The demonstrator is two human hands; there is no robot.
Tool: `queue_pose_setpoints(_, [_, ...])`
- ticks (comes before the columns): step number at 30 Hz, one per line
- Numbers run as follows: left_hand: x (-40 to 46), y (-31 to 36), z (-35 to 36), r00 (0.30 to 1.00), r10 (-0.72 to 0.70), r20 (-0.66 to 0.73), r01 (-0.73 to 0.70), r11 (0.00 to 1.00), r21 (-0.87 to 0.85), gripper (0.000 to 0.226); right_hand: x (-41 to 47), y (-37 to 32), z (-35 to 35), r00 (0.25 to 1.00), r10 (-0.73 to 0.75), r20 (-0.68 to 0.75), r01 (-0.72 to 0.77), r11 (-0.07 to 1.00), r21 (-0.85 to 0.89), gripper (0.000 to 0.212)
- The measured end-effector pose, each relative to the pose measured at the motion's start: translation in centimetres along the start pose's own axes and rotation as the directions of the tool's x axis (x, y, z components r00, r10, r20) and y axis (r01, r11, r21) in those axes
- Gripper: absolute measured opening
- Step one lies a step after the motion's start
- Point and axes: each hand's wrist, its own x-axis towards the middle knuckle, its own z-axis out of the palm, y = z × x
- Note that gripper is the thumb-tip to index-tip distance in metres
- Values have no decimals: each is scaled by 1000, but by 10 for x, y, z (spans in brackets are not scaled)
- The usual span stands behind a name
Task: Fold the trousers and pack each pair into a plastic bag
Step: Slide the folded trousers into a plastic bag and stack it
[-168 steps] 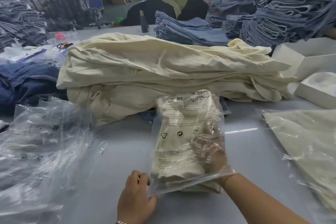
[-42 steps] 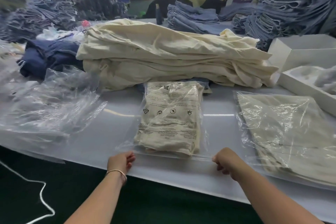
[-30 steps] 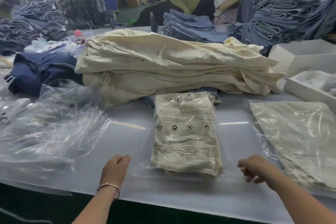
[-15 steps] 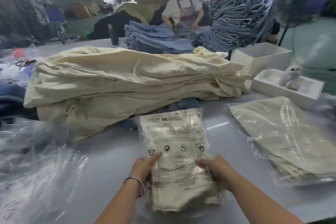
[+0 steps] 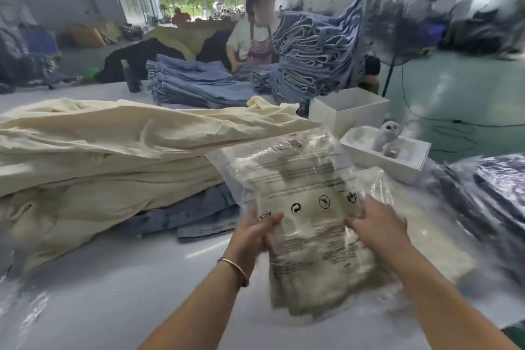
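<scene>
A clear printed plastic bag (image 5: 309, 221) holds a folded pair of cream trousers and is lifted off the white table (image 5: 113, 293), tilted to the right. My left hand (image 5: 255, 231) grips its left edge, thumb on top. My right hand (image 5: 375, 224) grips its right edge. A big pile of loose cream trousers (image 5: 113, 150) lies behind and to the left. Beneath the lifted bag on the right lies another bagged cream pair (image 5: 426, 236), blurred.
Blue jeans (image 5: 196, 216) poke out under the cream pile. White boxes (image 5: 383, 153) stand at the back right, dark bagged garments (image 5: 488, 196) at the far right. Stacks of blue jeans (image 5: 199, 85) and a person (image 5: 252, 34) are across the table. A fan (image 5: 403, 20) stands behind.
Both hands took hold of the bagged trousers' sides, lifted them off the table and swung them to the right. My view has turned right too.
</scene>
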Motion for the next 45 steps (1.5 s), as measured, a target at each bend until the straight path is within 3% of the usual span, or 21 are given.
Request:
queue_pose_setpoints(2, [29, -8, 39, 999, 10, 34, -12, 998, 54, 57, 23, 21, -29, 975, -21, -223, -14, 988, -155, 27])
queue_pose_setpoints(5, [67, -15, 84, 998, -26, 49, 26, 1000, 2, 60, 53, 43, -54, 873, -60, -483, -13, 989, -147, 38])
queue_pose_setpoints(8, [97, -30, 114, 990, -135, 33, 132, 987, 92, 42, 82, 69, -58, 820, -54, -570, -30, 990, -137, 43])
queue_pose_setpoints(11, [110, -67, 121, 956, -289, -40, 281, 874, 397, 18, 106, 94, -43, 924, -14, -383, -84, 967, -239, 59])
queue_pose_setpoints(13, [108, -96, 120, 931, -345, -123, 360, 800, 480, 5, 115, 106, -18, 988, -74, -139, 31, 956, -291, 64])
queue_pose_setpoints(15, [106, -113, 117, 913, -359, -194, 408, 782, 472, 19, 117, 116, 14, 982, -151, 117, 179, 945, -276, 64])
queue_pose_setpoints(17, [108, -114, 115, 914, -325, -243, 404, 782, 475, 24, 116, 123, 41, 953, -146, 266, 230, 920, -317, 66])
queue_pose_setpoints(27, [104, -99, 87, 951, -275, -144, 306, 747, 590, 15, 121, 109, 49, 944, -15, 328, 170, 878, -448, 63])
queue_pose_setpoints(30, [94, -77, 57, 959, -243, -147, 281, 733, 619, 7, 117, 70, 35, 965, -5, 263, 137, 864, -484, 49])
queue_pose_setpoints(33, [82, -44, 10, 962, -187, -200, 269, 773, 575, 5, 102, 5, 40, 971, -208, 122, 240, 878, -414, 34])
queue_pose_setpoints(38, [49, 22, -99, 942, -45, -332, 197, 876, 440, 8, 59, -124, 84, 838, -539, 87, 537, 783, -314, 20])
queue_pose_setpoints(40, [32, 49, -151, 917, 34, -397, 151, 893, 425, 8, 47, -176, 103, 786, -613, 82, 601, 727, -331, 22])
queue_pose_setpoints(45, [1, 112, -273, 817, 163, -553, 81, 918, 389, 10, 36, -305, 134, 670, -742, 29, 704, 622, -343, 56])
